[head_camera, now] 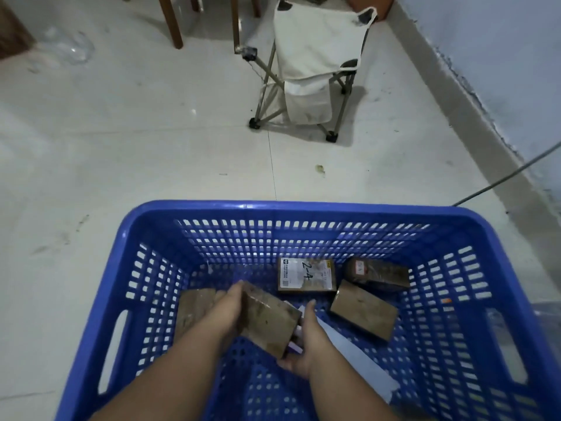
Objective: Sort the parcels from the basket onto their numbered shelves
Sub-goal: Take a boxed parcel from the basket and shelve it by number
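Note:
A blue plastic basket [303, 208] stands on the floor below me. Inside it, my left hand [226, 308] and my right hand [306, 341] both grip a brown cardboard parcel [268, 320], tilted above the basket floor. Behind them lies a parcel with a white label marked "2-A" [306, 274]. A taped brown parcel [378, 273] sits at the back right, a plain brown parcel [364, 314] lies right of my hands, and another [194, 305] is left of them. A pale flat parcel [358, 357] lies under my right forearm.
A folding canvas chair [309, 71] stands on the tiled floor beyond the basket. Wooden furniture legs [174, 22] are at the top left. A wall with a grey skirting [473, 123] runs along the right, and a cable [504, 180] crosses to it.

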Available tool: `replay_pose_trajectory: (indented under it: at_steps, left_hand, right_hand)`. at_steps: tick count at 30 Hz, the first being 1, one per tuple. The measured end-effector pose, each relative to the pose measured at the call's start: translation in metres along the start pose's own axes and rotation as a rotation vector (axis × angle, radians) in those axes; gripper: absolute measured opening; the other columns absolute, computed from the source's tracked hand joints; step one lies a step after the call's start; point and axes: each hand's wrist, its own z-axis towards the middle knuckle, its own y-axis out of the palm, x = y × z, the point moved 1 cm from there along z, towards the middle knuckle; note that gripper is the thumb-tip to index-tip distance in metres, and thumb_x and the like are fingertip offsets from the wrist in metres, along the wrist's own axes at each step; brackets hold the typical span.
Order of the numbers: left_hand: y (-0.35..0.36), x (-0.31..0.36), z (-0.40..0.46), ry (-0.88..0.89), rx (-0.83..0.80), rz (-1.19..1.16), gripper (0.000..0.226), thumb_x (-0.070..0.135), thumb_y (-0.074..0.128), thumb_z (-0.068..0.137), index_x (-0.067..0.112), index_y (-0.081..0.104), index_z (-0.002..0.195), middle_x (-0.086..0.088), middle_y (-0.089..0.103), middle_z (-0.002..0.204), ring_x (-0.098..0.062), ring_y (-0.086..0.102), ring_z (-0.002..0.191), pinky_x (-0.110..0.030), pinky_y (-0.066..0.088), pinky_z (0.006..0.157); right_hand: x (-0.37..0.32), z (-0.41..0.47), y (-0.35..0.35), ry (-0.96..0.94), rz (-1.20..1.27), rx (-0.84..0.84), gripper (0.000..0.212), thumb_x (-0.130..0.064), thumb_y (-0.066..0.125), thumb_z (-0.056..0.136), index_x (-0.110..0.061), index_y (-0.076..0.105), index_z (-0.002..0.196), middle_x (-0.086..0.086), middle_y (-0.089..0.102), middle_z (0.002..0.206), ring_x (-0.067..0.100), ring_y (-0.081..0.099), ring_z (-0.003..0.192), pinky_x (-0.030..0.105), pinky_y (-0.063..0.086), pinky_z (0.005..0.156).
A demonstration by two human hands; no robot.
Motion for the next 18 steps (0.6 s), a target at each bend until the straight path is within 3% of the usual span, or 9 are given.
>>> replay_pose_trajectory:
  at_steps: [3, 5, 6, 9, 11, 13, 15, 18]
  left_hand:
    - [-0.002, 0.025, -0.082, 0.044, -0.002, -0.082, 0.056, 0.061, 0.057, 0.079, 0.021, 0.048, 0.117, -0.009, 0.06, 0.114, -0.029, 0.061, 0.1, -0.045, 0.056, 0.078]
    - [-0.008, 0.054, -0.142, 0.126, 0.049, -0.132, 0.055, 0.053, 0.065, 0.079, 0.015, 0.046, 0.115, -0.014, 0.061, 0.106, -0.033, 0.064, 0.094, -0.045, 0.058, 0.072]
    - [-0.012, 0.074, -0.177, 0.141, 0.044, -0.17, 0.056, 0.051, 0.068, 0.079, 0.013, 0.045, 0.113, -0.016, 0.061, 0.104, -0.033, 0.065, 0.092, -0.046, 0.059, 0.071]
    - [-0.031, 0.149, -0.287, 0.247, 0.028, -0.186, 0.058, 0.05, 0.07, 0.079, 0.011, 0.046, 0.114, -0.015, 0.059, 0.105, -0.027, 0.062, 0.084, -0.039, 0.058, 0.056]
    - [-0.048, 0.205, -0.361, 0.322, 0.003, -0.183, 0.058, 0.048, 0.072, 0.078, 0.01, 0.047, 0.114, -0.015, 0.058, 0.1, -0.026, 0.058, 0.077, -0.035, 0.054, 0.054]
    - [-0.065, 0.264, -0.441, 0.424, -0.036, -0.186, 0.049, 0.037, 0.073, 0.081, 0.013, 0.046, 0.113, -0.012, 0.056, 0.093, -0.024, 0.055, 0.075, -0.038, 0.056, 0.061]
    - [-0.081, 0.316, -0.522, 0.514, -0.098, -0.199, 0.043, 0.031, 0.072, 0.083, 0.016, 0.046, 0.115, -0.011, 0.058, 0.093, -0.022, 0.055, 0.074, -0.04, 0.058, 0.068]
    - [-0.105, 0.389, -0.641, 0.7, -0.18, -0.249, 0.035, 0.025, 0.069, 0.087, 0.015, 0.052, 0.117, -0.008, 0.063, 0.095, -0.019, 0.054, 0.073, -0.04, 0.057, 0.07]
  right_hand:
    - [-0.009, -0.089, -0.001, -0.006, -0.048, -0.045, 0.043, -0.049, 0.05, 0.095, -0.012, 0.065, 0.112, 0.012, 0.07, 0.096, 0.029, 0.063, 0.083, 0.035, 0.049, 0.063]
    - [-0.016, -0.148, 0.001, -0.139, -0.127, -0.077, 0.03, -0.032, 0.058, 0.095, -0.014, 0.057, 0.118, 0.01, 0.068, 0.101, 0.026, 0.062, 0.08, 0.03, 0.046, 0.056]
    - [-0.023, -0.18, 0.004, -0.224, -0.163, -0.095, 0.035, -0.025, 0.063, 0.092, -0.016, 0.053, 0.124, 0.01, 0.066, 0.109, 0.025, 0.063, 0.084, 0.03, 0.047, 0.057]
    - [-0.06, -0.296, 0.02, -0.474, -0.409, -0.173, 0.075, -0.008, 0.077, 0.079, -0.026, 0.039, 0.141, 0.005, 0.045, 0.142, 0.023, 0.057, 0.114, 0.034, 0.055, 0.079]
    - [-0.094, -0.394, 0.04, -0.687, -0.659, -0.154, 0.095, -0.008, 0.083, 0.072, -0.028, 0.028, 0.147, -0.002, 0.043, 0.136, 0.015, 0.052, 0.112, 0.016, 0.054, 0.078]
    - [-0.126, -0.49, 0.063, -0.905, -0.843, -0.105, 0.104, -0.018, 0.085, 0.069, -0.028, 0.021, 0.15, -0.004, 0.04, 0.138, 0.006, 0.045, 0.11, 0.003, 0.042, 0.078]
    - [-0.151, -0.581, 0.084, -1.135, -0.98, -0.024, 0.107, -0.033, 0.085, 0.065, -0.026, 0.021, 0.15, -0.006, 0.034, 0.14, 0.002, 0.038, 0.111, 0.009, 0.032, 0.09]
    - [-0.181, -0.71, 0.11, -1.391, -1.074, 0.018, 0.107, -0.041, 0.084, 0.063, -0.023, 0.023, 0.149, -0.008, 0.03, 0.139, 0.005, 0.036, 0.124, 0.014, 0.028, 0.102]
